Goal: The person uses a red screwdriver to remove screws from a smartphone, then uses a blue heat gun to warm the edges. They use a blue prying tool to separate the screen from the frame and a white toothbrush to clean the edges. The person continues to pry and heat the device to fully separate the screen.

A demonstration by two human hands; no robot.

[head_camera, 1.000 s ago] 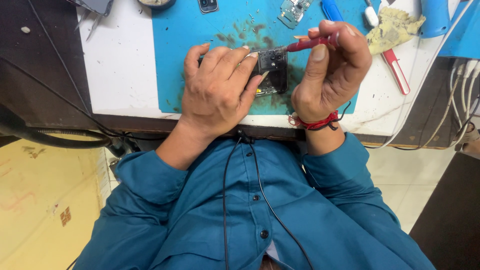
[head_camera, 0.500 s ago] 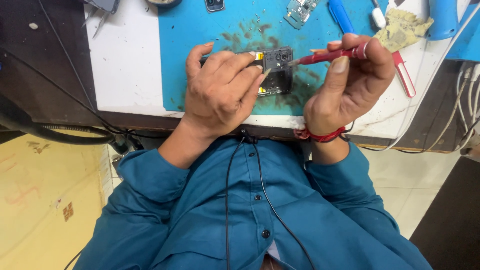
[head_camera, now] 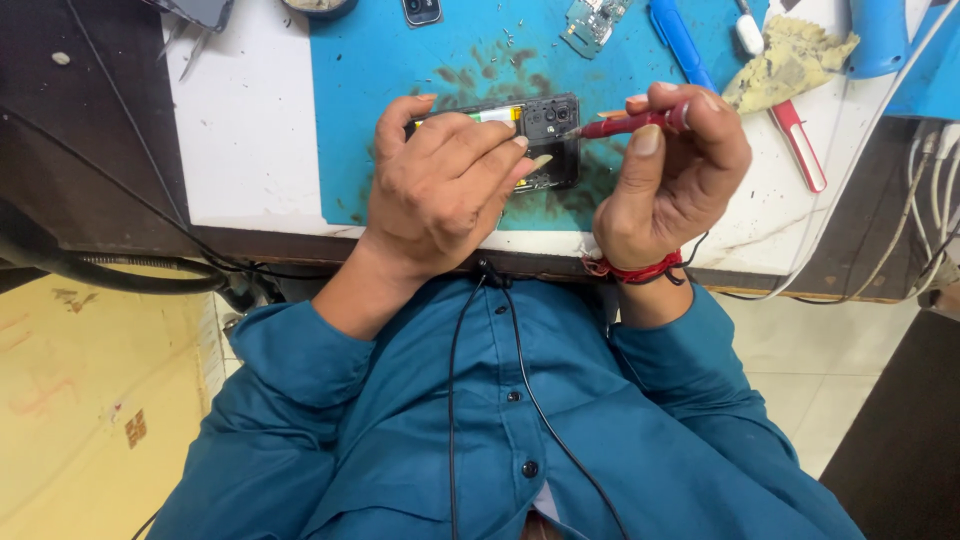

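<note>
- Pressing down on an opened black phone (head_camera: 545,135), the left hand (head_camera: 440,190) lies across it with fingers curled loosely over its near edge, pinning it flat rather than lifting it.
- The phone rests on a stained blue work mat (head_camera: 380,90), near the middle of the bench, with its back cover off and dark inner parts showing at its right end.
- The right hand (head_camera: 675,170) is closed around a slim red screwdriver (head_camera: 630,122), pinched between thumb and fingertips, the shaft lying nearly level.
- The screwdriver's tip points left and meets the right end of the phone, just beside the left hand's fingertips.
- A red thread band (head_camera: 635,270) circles the right wrist.
- Farther off on the mat lie a small green circuit board (head_camera: 592,20) and a blue tool handle (head_camera: 680,42).
- To the right, a crumpled yellowish cloth (head_camera: 795,60) sits beside a red-handled tool (head_camera: 800,145) on the white tabletop (head_camera: 245,120).
- White cables (head_camera: 930,190) hang at the far right edge.
</note>
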